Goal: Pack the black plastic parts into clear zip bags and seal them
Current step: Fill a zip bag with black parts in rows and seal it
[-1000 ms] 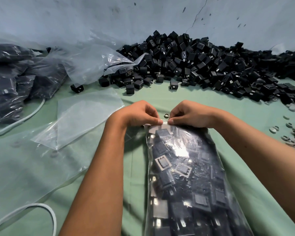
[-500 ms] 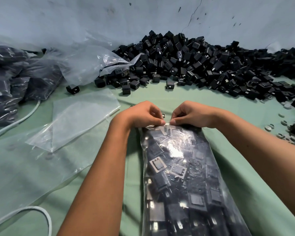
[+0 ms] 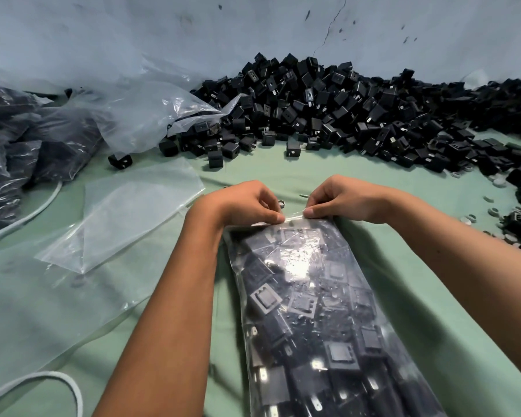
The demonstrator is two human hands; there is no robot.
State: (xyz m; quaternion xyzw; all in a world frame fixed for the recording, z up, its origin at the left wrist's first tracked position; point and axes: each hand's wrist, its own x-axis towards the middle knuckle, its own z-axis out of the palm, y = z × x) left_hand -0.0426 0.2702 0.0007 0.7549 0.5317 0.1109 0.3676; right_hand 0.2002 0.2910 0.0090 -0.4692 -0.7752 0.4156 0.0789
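Nearest, at 6 o'clock, a filled zip bag (image 3: pixel 319 311) of black parts lies lengthwise on the green cloth (image 3: pixel 283 173). At its far top edge the left hand (image 3: pixel 247 203) and right hand (image 3: pixel 340 200) each pinch the seal strip, fingers and thumb clamped on it, close together. Empty clear bags (image 3: pixel 127 218) lie at 9 o'clock, and the loose parts pile (image 3: pixel 343 109) spreads from 12 to 2 against the wall.

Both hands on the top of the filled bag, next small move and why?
Probably slide the pinch outward along the strip. The left hand and right hand both pinch the top edge of the filled bag near its middle, so the outer ends likely still need pressing.
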